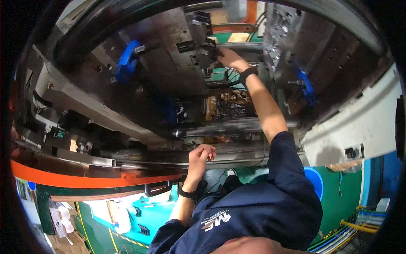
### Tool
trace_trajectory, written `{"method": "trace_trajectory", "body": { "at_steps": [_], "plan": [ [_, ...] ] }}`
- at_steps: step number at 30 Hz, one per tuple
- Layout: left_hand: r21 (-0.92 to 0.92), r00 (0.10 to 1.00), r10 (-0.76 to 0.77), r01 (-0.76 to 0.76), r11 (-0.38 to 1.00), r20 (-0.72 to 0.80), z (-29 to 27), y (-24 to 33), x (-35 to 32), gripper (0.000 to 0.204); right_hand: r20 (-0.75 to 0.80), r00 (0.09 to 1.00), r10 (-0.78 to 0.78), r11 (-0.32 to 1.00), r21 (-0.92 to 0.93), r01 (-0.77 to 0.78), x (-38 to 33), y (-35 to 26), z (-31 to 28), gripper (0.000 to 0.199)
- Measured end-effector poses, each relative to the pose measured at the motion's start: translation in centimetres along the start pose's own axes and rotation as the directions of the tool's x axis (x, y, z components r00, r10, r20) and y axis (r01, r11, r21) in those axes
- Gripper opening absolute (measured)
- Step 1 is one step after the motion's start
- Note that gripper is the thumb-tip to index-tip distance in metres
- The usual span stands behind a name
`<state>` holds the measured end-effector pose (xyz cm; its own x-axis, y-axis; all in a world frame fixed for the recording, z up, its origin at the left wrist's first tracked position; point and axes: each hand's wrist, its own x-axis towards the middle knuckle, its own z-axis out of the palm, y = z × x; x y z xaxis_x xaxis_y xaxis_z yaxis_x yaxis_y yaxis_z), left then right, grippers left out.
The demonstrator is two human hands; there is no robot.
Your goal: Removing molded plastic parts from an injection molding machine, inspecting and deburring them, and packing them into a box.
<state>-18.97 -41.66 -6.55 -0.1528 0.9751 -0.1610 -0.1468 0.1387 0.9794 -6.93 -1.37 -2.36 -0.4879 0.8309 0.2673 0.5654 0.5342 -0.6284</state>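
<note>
My right hand reaches deep between the two halves of a large metal mould. Its fingers close on a dark black part at the inner face of the left mould half; the part's exact shape is lost in shadow. Opposite, past my right forearm, stands the right mould half, its inner face shiny. My left hand hangs in front of the machine's near rail with its fingers curled in, and nothing shows in them.
Blue clamps hold the mould plates. A thick steel bar crosses below my right arm, with hoses around it. Bottom left, a turquoise table carries small black parts. A blue bucket stands at the right.
</note>
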Motion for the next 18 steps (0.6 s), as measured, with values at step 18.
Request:
{"method": "trace_trajectory", "body": {
  "at_steps": [18],
  "plan": [
    [0.017,0.999,0.039,-0.039,0.999,0.013,0.3,-2.2,1.5,0.020,-0.317,0.931,-0.181,0.983,-0.022,0.184,5.0,2.3,1.6,0.039]
  ]
}}
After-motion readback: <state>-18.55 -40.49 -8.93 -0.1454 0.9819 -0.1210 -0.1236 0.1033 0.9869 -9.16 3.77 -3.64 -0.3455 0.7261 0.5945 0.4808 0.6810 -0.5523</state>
